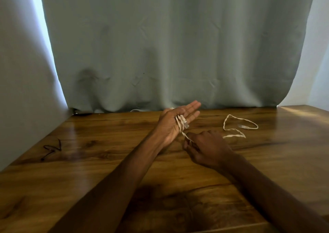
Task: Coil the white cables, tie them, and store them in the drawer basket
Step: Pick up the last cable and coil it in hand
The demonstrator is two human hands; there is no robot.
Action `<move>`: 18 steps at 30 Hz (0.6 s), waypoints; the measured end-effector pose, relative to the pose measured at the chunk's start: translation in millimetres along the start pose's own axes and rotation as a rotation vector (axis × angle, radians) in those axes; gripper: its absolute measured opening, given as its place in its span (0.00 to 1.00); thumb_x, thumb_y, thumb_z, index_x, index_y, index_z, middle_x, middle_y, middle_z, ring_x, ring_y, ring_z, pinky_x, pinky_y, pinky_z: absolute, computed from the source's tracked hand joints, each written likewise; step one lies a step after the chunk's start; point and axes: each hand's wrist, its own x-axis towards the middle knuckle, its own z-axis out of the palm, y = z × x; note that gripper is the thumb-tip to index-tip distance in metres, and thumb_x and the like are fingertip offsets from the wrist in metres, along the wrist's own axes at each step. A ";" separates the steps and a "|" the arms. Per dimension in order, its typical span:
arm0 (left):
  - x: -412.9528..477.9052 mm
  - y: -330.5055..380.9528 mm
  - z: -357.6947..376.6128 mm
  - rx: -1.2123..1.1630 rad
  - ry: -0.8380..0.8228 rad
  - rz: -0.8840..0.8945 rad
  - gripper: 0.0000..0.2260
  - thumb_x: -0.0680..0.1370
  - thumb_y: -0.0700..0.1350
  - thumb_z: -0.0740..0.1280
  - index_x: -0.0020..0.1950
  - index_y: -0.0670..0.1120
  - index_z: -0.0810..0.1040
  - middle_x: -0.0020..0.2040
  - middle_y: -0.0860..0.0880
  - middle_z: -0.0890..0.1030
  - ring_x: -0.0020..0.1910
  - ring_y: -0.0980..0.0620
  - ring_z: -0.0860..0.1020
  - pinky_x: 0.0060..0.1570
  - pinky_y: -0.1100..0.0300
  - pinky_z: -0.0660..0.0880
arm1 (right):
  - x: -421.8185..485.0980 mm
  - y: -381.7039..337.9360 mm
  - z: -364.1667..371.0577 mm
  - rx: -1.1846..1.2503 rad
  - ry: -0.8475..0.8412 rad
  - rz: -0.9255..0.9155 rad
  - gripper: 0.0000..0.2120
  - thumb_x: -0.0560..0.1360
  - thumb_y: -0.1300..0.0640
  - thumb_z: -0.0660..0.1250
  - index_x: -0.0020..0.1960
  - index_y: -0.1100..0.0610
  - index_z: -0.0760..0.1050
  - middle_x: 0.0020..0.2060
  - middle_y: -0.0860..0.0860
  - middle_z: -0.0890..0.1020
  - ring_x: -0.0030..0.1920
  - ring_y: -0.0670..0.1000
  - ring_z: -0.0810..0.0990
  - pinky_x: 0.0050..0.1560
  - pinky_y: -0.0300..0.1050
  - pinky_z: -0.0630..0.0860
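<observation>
My left hand (175, 121) is raised over the wooden table (106, 161), palm up with its fingers straight. Several turns of a white cable (181, 120) are wound around those fingers. Just below and to the right, my right hand (207, 148) pinches the same cable's running strand, which stretches taut up to the coil. The loose rest of the white cable (236, 127) lies in loops on the table to the right of my hands. No drawer basket is in view.
A thin dark tie or wire (51, 150) lies on the table at the left. A grey-green curtain (169, 45) hangs along the table's far edge. Another bit of white cable (136, 110) peeks out under the curtain.
</observation>
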 end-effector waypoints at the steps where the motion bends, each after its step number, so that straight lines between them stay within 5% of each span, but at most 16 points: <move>1: 1.7 -0.2 -4.8 0.038 0.047 0.022 0.16 0.82 0.27 0.51 0.68 0.27 0.65 0.68 0.30 0.77 0.68 0.37 0.78 0.66 0.44 0.77 | 0.2 -1.2 -1.5 -0.033 0.021 -0.021 0.11 0.80 0.43 0.61 0.49 0.48 0.77 0.35 0.48 0.83 0.33 0.52 0.80 0.36 0.45 0.66; 9: 8.2 1.7 -36.6 0.478 0.359 0.149 0.21 0.83 0.29 0.55 0.76 0.40 0.56 0.68 0.37 0.79 0.60 0.40 0.83 0.60 0.41 0.80 | -0.9 -6.5 -13.6 -0.026 0.004 -0.106 0.18 0.78 0.38 0.57 0.53 0.48 0.78 0.35 0.47 0.84 0.35 0.50 0.81 0.38 0.44 0.71; 14: -11.9 -6.6 -45.8 1.049 0.112 0.048 0.19 0.87 0.39 0.55 0.77 0.52 0.58 0.52 0.45 0.86 0.41 0.49 0.85 0.45 0.55 0.82 | -2.7 -2.7 -21.3 0.072 -0.013 -0.071 0.22 0.75 0.29 0.61 0.52 0.46 0.78 0.31 0.43 0.80 0.32 0.45 0.79 0.36 0.42 0.70; 18: -18.2 -4.8 -50.6 1.352 -0.031 -0.033 0.14 0.87 0.48 0.57 0.73 0.53 0.68 0.37 0.45 0.84 0.29 0.51 0.79 0.34 0.57 0.76 | -5.6 6.3 -23.4 0.067 -0.068 -0.029 0.31 0.72 0.22 0.56 0.34 0.50 0.75 0.23 0.42 0.72 0.26 0.41 0.71 0.34 0.39 0.66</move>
